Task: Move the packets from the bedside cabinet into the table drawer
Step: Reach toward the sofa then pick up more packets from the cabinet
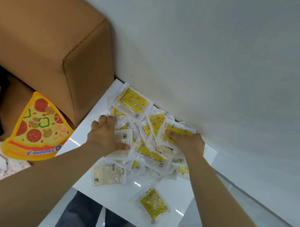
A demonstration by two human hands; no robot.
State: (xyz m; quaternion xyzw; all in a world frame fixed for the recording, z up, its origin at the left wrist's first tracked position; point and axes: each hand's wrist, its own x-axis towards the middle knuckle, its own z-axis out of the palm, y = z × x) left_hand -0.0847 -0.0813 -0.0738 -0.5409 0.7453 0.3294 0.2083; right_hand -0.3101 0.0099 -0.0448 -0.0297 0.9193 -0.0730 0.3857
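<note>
Packets lie heaped on the bedside cabinet between the hands: left hand at 9 o'clock, right hand at 3, fingers of both curled, gripping the heap's edges, equally near.

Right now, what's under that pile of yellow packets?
The white cabinet top lies under the pile of packets. The left hand and right hand cover part of it, so packets beneath them are hidden.

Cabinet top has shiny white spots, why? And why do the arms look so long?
In the head view, the spots are light glaring off the glossy cabinet top; the same view's wide-angle lens stretches the arms toward the edges.
</note>
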